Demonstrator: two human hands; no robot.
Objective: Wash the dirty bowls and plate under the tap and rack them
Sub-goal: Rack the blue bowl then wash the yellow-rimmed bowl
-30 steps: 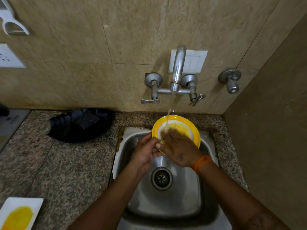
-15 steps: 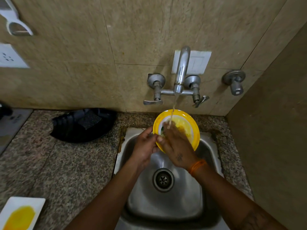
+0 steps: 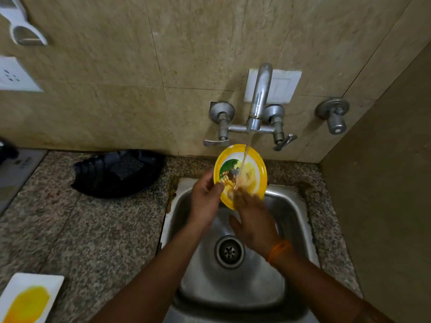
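A round yellow plate [image 3: 253, 173] with a picture in its white centre is tilted up over the steel sink [image 3: 293, 206]. Water runs from the chrome tap [image 3: 260, 99] onto its face. My left hand [image 3: 205, 197] grips the plate's left rim, thumb on the front. My right hand [image 3: 254, 217] lies flat with its fingers spread on the plate's lower part, where the water lands. A white square plate [image 3: 35, 283] smeared with yellow sauce lies at the bottom left corner of the counter.
A black tray [image 3: 98, 180] holding a dark scrub pad [image 3: 127, 165] sits on the granite counter [image 3: 81, 229] left of the sink. The sink drain [image 3: 229, 251] is bare. A second wall valve [image 3: 333, 115] sticks out at the right, near the side wall.
My right hand has slid down from the plate's centre to its lower edge, uncovering the picture. The yellow smear on the plate is thinner. The view has shifted slightly.
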